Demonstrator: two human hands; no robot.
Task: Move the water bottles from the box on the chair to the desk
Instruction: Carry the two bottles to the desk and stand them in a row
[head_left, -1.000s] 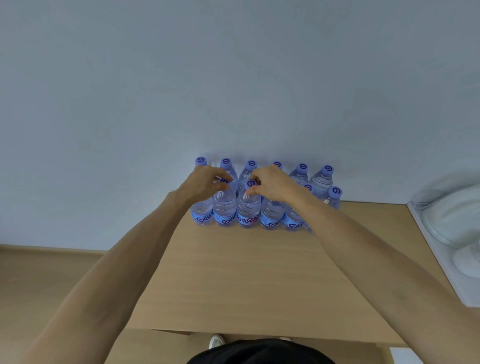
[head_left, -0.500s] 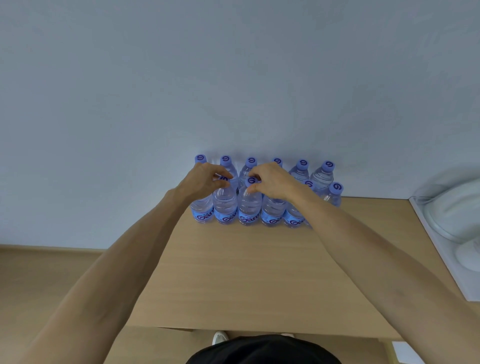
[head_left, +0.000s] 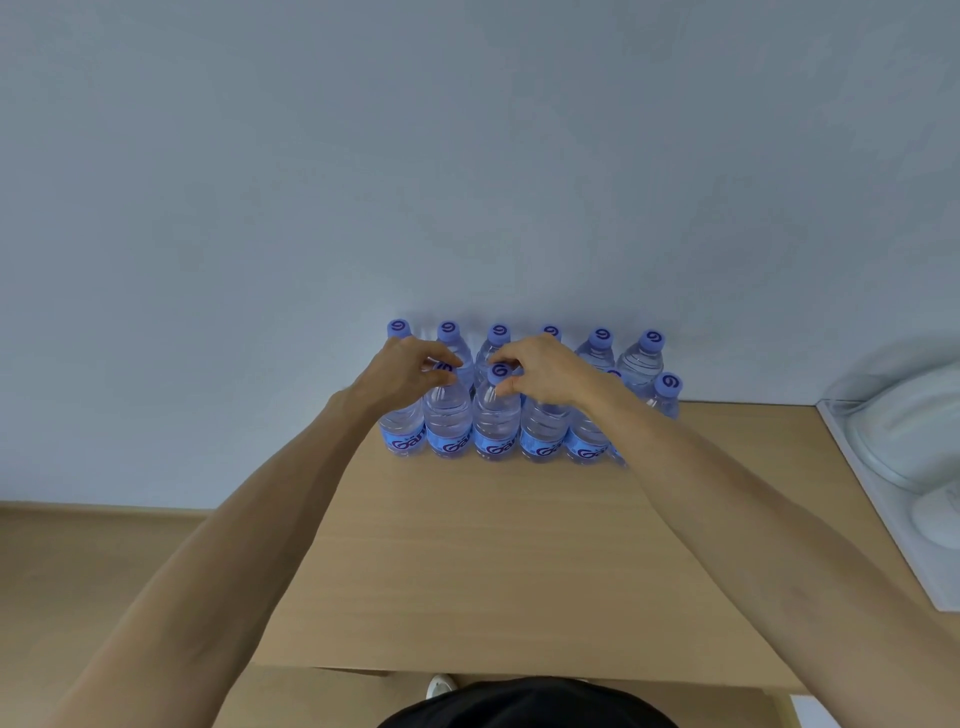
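Note:
Several clear water bottles with blue caps and blue labels stand in two rows at the back of the wooden desk, against the wall. My left hand pinches the cap of a front-row bottle. My right hand pinches the neck and cap of the bottle beside it. Both bottles stand upright on the desk. The box and chair are out of view.
A white surface with a white rounded object adjoins the desk on the right. The wooden floor lies to the left, below the pale wall. A white shoe tip shows under the desk's near edge.
Both hands stay on the same two bottle caps. The view has shifted slightly; the bottles have not visibly moved on the desk.

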